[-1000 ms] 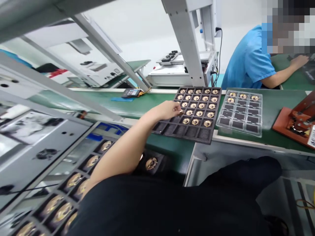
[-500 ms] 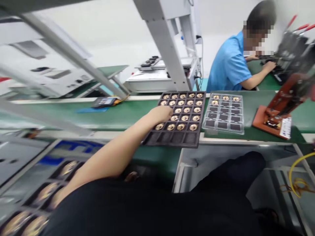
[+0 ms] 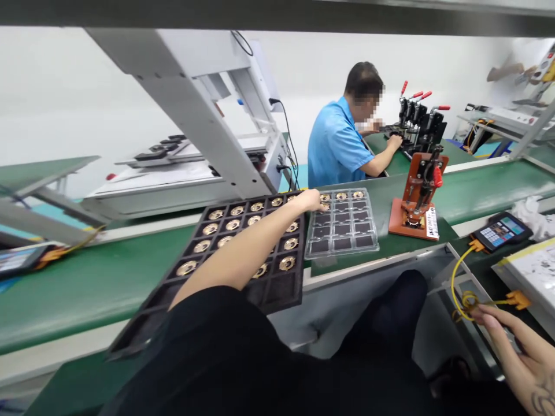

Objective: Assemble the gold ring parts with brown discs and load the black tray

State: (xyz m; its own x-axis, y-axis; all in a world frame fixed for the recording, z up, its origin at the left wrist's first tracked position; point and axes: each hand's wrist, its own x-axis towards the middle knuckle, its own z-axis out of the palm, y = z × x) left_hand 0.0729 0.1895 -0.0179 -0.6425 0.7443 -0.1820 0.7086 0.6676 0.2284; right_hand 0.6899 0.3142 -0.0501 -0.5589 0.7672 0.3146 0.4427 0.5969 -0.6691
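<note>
My left hand reaches over the upper left of a clear plastic tray. Its fingers are closed on a gold-coloured ring-shaped part, mostly hidden by the fingertips. Other gold rings sit in that tray's top row; dark squares show in the lower compartments. Under my left forearm lies a black compartment tray, with gold rings in many pockets. At the lower right, my right hand has thumb and fingers together beside a coiled yellow cable; what they hold, if anything, I cannot make out.
An orange clamp press with a red handle stands right of the clear tray. Farther right are a handheld keypad device and a white box. Across the green bench, a person in a blue shirt works beside several black toggle clamps.
My left hand has moved right from the black tray to the clear tray. My right hand has come into view. The camera view has turned to the right.
</note>
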